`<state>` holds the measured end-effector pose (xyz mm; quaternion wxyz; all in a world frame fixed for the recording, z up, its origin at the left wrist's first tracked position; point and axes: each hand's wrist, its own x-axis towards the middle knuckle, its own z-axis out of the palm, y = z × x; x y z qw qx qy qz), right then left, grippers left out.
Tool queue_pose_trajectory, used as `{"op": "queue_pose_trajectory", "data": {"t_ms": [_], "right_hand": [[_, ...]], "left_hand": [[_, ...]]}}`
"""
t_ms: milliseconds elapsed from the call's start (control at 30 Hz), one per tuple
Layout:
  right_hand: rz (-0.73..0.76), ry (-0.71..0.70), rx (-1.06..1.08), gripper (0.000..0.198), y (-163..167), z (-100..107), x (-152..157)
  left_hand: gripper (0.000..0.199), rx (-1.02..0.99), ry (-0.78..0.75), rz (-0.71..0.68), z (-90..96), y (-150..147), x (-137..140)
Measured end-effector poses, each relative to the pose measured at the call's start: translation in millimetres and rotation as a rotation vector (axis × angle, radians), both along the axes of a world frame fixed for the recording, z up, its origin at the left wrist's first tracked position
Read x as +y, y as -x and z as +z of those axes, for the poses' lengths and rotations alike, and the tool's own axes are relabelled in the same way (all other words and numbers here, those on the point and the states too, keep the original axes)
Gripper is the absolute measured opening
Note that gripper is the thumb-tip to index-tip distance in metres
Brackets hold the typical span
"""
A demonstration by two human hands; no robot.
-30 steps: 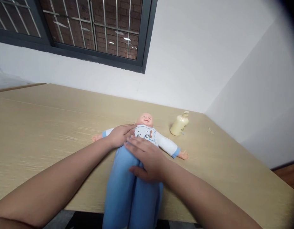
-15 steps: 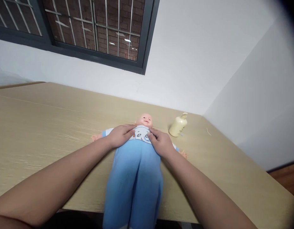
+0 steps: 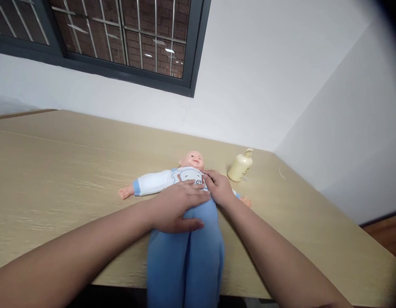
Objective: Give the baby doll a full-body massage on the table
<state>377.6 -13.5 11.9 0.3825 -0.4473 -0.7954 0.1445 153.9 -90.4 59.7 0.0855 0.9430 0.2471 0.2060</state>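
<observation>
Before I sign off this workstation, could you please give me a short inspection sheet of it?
Surface: wood-toned table, with faint ripples in its covering at left.
Job's things: doll on its back, in a white shirt and blue trousers; in the picture the trousers run past the near edge.
Clutter: pale yellow pump bottle standing right of the doll; thin pale strand farther right.
Hands: left hand spread over the doll's waist; right hand against its chest and side; pressure cannot be told.
Cables: nothing seen.
Surroundings: white wall, barred window.
</observation>
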Motion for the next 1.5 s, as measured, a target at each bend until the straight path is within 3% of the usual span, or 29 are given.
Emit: {"op": "queue_pose_trajectory", "data": {"t_ms": [100, 300, 667, 833, 933, 1067, 1133, 1333, 1500], "right_hand": [[0.006, -0.001, 0.002, 0.031, 1, -1, 1], [0.004, 0.006, -0.004, 0.032, 0, -2, 2], [0.004, 0.027, 0.004, 0.028, 0, 2, -1], [0.033, -0.109, 0.025, 0.032, 1, 9, -11], [0.132, -0.271, -0.054, 0.039, 12, 22, -38], [0.516, -0.338, -0.332, 0.053, 36, 38, -80], [0.544, -0.320, -0.417, 0.059, 44, 40, -91], [0.147, -0.028, -0.477, 0.088, 51, 36, -85], [0.204, 0.074, -0.440, 0.087, 40, 43, -69]], "left_hand": [[0.056, 0.037, 0.039, 0.014, 1.4, -5, -4], [0.067, -0.016, 0.106, 0.183, -5.9, -3, 7], [0.053, -0.270, 0.286, 0.491, -27.5, 35, 57], [0.050, -0.277, 0.268, 0.519, -30.3, 37, 62], [0.049, -0.287, 0.260, 0.520, -31.4, 35, 61], [0.050, -0.276, 0.250, 0.514, -32.7, 35, 60], [0.051, -0.264, 0.254, 0.499, -32.4, 35, 60], [0.053, -0.235, 0.229, 0.474, -26.9, 34, 56], [0.052, -0.218, 0.213, 0.457, -24.0, 32, 55]]}}
